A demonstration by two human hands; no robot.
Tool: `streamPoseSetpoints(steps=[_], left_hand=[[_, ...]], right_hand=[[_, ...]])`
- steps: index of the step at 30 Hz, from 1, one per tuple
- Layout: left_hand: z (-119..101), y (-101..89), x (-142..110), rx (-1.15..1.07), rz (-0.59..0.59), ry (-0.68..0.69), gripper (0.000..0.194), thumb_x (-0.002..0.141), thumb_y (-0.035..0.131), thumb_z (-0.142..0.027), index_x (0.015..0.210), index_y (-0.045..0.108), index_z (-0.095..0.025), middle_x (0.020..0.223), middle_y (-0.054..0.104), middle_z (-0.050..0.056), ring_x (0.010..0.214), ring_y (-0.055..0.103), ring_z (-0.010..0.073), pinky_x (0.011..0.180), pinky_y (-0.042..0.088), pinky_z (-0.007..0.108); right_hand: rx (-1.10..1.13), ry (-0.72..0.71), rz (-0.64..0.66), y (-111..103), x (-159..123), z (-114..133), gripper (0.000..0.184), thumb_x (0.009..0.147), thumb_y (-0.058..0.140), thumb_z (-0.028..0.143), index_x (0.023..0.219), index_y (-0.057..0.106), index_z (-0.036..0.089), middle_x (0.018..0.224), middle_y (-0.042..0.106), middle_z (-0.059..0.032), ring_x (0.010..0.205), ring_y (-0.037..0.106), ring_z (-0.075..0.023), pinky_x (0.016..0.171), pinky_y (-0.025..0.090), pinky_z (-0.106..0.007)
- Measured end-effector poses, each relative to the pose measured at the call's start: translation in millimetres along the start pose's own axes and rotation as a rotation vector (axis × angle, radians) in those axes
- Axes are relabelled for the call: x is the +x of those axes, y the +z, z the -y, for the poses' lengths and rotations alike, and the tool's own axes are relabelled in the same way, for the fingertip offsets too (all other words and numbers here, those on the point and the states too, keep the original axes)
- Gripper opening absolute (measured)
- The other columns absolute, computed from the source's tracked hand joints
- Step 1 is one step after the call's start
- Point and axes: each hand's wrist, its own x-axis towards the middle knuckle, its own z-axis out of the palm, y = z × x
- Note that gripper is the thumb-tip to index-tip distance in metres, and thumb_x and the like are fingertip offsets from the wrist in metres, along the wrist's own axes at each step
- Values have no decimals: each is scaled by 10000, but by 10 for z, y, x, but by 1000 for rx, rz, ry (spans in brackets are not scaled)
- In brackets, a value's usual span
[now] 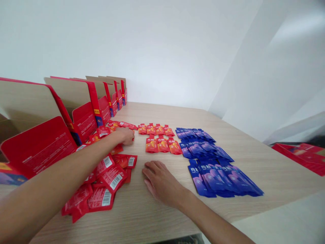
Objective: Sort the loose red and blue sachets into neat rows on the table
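Has red packets (163, 145) and blue packets (207, 147) rowed, loose pile (114, 179) remaining at ten o'clock; left hand (125, 135) curled, grip unclear; right hand (161, 183) half-open, empty.

The left hand (125, 135) reaches among loose red pouches (110, 175).

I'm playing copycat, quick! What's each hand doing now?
Left hand: by the red packets; can't tell if it's holding one.
Right hand: open, palm down on the table.
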Motion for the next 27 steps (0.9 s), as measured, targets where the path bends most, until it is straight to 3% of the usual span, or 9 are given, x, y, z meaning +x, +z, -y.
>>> streamPoseSetpoints(steps=[3,9,18,27], left_hand=[[-32,-71,-22,34,10,-70,365,1026,733,-393,1311,698,-168,1350,699,122,1219,695,285,1047,604,528],[-285,-173,49,-25,-119,-114,472,1052,675,-488,1400,653,-170,1401,678,140,1255,682,297,1069,589,539],[-619,0,200,-83,-77,-147,416,1050,686,-465,1333,682,-159,1348,701,128,1199,703,277,1035,607,512],[-602,105,183,-68,-89,-155,403,1049,693,-447,1333,681,-161,1343,700,125,1191,704,274,1024,613,504]], right_hand=[[9,7,-31,33,-2,7,199,1035,681,186,1230,690,147,1406,649,-150,1286,597,-318,1151,511,-523],[32,8,-68,50,-14,17,201,1024,678,167,1223,693,142,1386,660,-143,1269,600,-318,1146,520,-527],[51,13,-111,81,-46,12,223,1022,692,174,1243,693,146,1399,664,-138,1280,593,-303,1176,504,-505],[89,19,-114,68,-38,8,240,1019,687,163,1258,701,148,1396,671,-134,1277,601,-313,1178,505,-525]])
